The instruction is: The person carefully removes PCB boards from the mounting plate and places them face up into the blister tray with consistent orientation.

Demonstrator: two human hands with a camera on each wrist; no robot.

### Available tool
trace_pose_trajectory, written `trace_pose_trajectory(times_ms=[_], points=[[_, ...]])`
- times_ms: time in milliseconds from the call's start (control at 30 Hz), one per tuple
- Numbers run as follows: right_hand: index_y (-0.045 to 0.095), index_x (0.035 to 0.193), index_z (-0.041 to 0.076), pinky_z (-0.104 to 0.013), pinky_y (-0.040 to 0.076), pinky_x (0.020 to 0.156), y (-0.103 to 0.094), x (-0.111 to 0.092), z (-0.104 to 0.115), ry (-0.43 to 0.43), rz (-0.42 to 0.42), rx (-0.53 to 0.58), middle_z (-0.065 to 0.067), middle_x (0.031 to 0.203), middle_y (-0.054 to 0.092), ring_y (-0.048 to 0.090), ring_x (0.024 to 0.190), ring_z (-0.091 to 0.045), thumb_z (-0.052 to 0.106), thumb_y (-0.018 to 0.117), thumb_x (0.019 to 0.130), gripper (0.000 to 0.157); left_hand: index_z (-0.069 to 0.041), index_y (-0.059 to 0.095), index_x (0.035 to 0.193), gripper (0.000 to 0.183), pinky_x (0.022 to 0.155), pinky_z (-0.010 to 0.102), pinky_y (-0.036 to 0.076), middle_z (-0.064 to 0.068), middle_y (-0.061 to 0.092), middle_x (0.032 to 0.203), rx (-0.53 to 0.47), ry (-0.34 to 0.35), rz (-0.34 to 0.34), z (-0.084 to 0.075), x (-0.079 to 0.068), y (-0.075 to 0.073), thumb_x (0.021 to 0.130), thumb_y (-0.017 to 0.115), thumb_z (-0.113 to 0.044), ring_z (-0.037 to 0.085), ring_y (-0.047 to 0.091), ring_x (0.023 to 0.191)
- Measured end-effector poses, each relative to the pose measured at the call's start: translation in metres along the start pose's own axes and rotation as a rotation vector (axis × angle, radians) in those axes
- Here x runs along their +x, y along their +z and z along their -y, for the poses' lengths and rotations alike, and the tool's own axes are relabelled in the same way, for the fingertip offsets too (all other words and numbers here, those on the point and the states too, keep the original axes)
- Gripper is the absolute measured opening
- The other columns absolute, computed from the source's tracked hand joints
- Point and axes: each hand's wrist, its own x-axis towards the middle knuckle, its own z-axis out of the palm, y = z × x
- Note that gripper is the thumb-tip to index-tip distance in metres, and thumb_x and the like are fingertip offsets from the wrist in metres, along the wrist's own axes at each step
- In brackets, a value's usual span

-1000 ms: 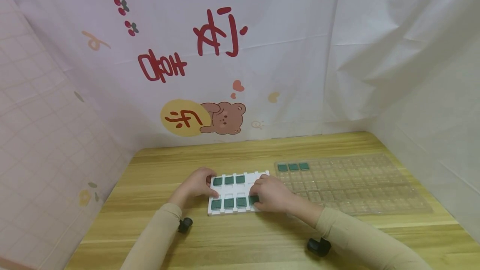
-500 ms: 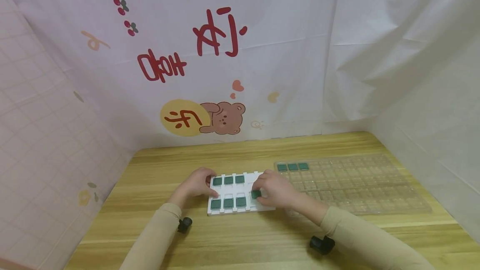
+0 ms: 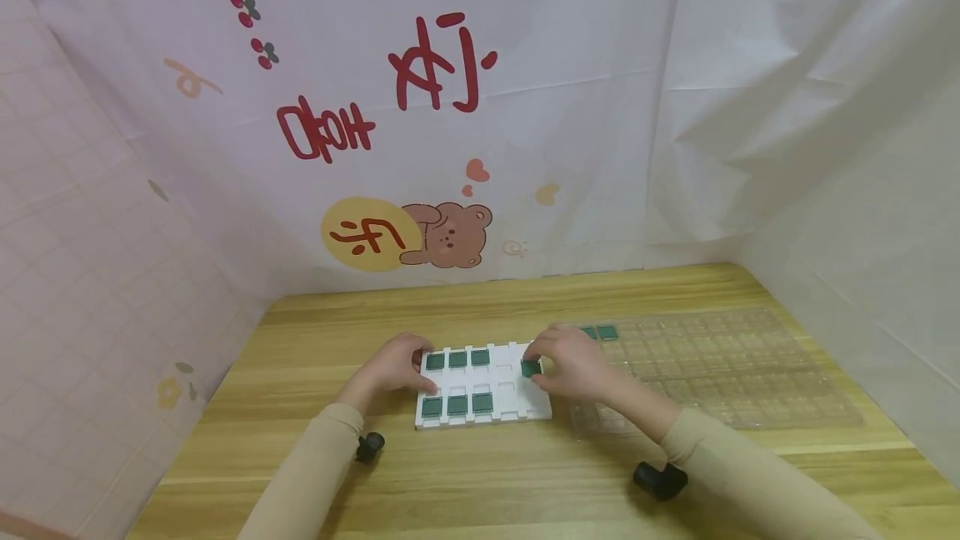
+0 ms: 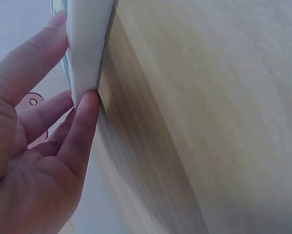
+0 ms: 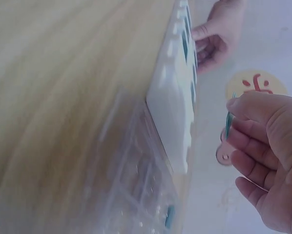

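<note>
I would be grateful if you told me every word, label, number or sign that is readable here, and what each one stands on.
"安", red, lying sideways on the white backdrop.
"喜", red, sideways on the same backdrop.
"乐", dark red, sideways on the backdrop's yellow circle.
Any markings on the green chips, white tray or clear tray are too small to read.

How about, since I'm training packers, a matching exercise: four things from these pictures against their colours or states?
Column one:
1. left hand
2. large tray
3. right hand
4. sleeves

Column two:
A. beige
B. pinching a green chip
C. gripping the edge of the white tray
D. see-through

Pairs: 1-C, 2-D, 3-B, 4-A
</note>
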Motion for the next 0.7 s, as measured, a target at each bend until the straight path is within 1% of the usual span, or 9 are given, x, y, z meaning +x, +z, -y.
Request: trace_pose_trajectory(times_ms=[67, 200, 267, 467, 700], points=[[0.075, 0.096, 0.013, -0.040, 0.049, 0.083, -0.004, -0.002, -0.005, 0.015, -0.009, 0.002, 0.004, 0.093, 0.070, 0.062, 0.093, -0.019, 0.017, 0.081, 0.079, 0.018, 0.005, 0.064, 0.121, 0.071, 0.077, 0.036, 0.043, 0.004, 0.054, 0.090, -0.001, -0.003, 0.000, -0.001, 0.000, 0.000, 0.064, 0.095, -0.021, 0.019, 0.048, 0.085], [0.074, 0.096, 0.012, -0.037, 0.050, 0.077, -0.013, -0.005, -0.013, 0.043, -0.026, 0.001, 0.004, 0.093, 0.069, 0.062, 0.090, -0.018, 0.016, 0.079, 0.080, 0.017, 0.004, 0.064, 0.121, 0.070, 0.077, 0.036, 0.043, 0.004, 0.054, 0.090, -0.001, -0.007, 0.002, -0.001, 0.000, 0.000, 0.064, 0.095, -0.022, 0.019, 0.048, 0.085], [0.074, 0.096, 0.011, -0.037, 0.051, 0.077, -0.017, -0.007, -0.017, 0.053, -0.034, 0.007, 0.004, 0.094, 0.069, 0.061, 0.091, -0.018, 0.014, 0.078, 0.080, 0.017, 0.004, 0.064, 0.121, 0.070, 0.076, 0.036, 0.042, 0.004, 0.054, 0.089, 0.002, -0.005, 0.002, -0.001, 0.000, 0.000, 0.064, 0.095, -0.022, 0.019, 0.048, 0.085], [0.074, 0.098, 0.009, -0.039, 0.051, 0.080, -0.023, -0.012, -0.030, 0.068, -0.058, 0.019, 0.002, 0.095, 0.070, 0.061, 0.094, -0.021, 0.012, 0.079, 0.080, 0.019, 0.003, 0.065, 0.119, 0.068, 0.074, 0.035, 0.042, 0.003, 0.054, 0.087, 0.012, 0.000, 0.007, 0.000, 0.001, 0.000, 0.064, 0.095, -0.023, 0.018, 0.048, 0.083], [0.074, 0.100, 0.009, -0.041, 0.050, 0.081, -0.026, -0.016, -0.040, 0.076, -0.052, -0.024, 0.001, 0.095, 0.070, 0.061, 0.093, -0.023, 0.013, 0.080, 0.080, 0.021, 0.005, 0.065, 0.120, 0.069, 0.074, 0.035, 0.042, 0.003, 0.054, 0.088, 0.004, 0.010, 0.014, -0.001, 0.001, -0.001, 0.064, 0.095, -0.023, 0.018, 0.047, 0.084]])
